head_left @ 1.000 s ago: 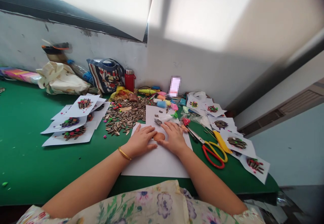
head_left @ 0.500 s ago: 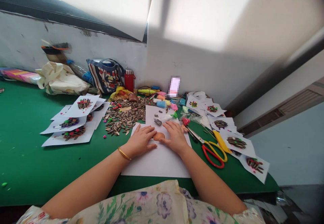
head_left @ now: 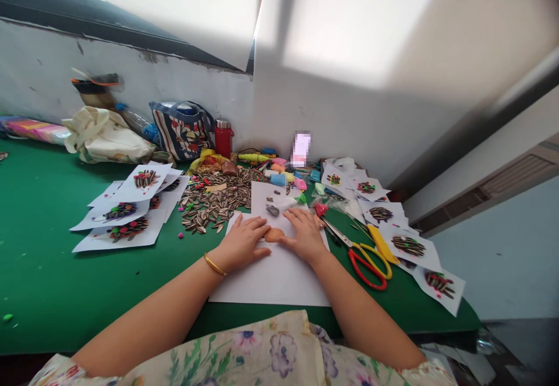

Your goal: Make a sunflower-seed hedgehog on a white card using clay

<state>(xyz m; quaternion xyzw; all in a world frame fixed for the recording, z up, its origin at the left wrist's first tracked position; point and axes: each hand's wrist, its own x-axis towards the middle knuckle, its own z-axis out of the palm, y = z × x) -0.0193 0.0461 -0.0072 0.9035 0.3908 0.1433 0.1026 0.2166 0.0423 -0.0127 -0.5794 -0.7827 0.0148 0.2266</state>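
Observation:
A flattened orange-brown lump of modelling clay [head_left: 274, 235] lies on a white sheet of paper [head_left: 271, 281] in front of me. My left hand [head_left: 247, 239] rests flat on the sheet, its fingertips at the clay's left edge. On the other side my right hand [head_left: 304, 233] has its fingers spread, with the thumb touching the clay's right edge. Just beyond the clay sits a small pile of dark seeds [head_left: 273, 210] on paper. A large heap of striped sunflower seeds [head_left: 213, 199] spreads behind my left hand.
Scissors [head_left: 364, 258] with red and yellow handles lie right of the paper. Seed-decorated cards are stacked at left [head_left: 131, 229] and right [head_left: 408, 245]. Coloured clay packs [head_left: 278, 180], a red flask [head_left: 223, 138] and a patterned bag [head_left: 181, 130] stand along the wall.
My right hand has shifted very slightly to the right, its thumb still at the clay. My left hand stays in place.

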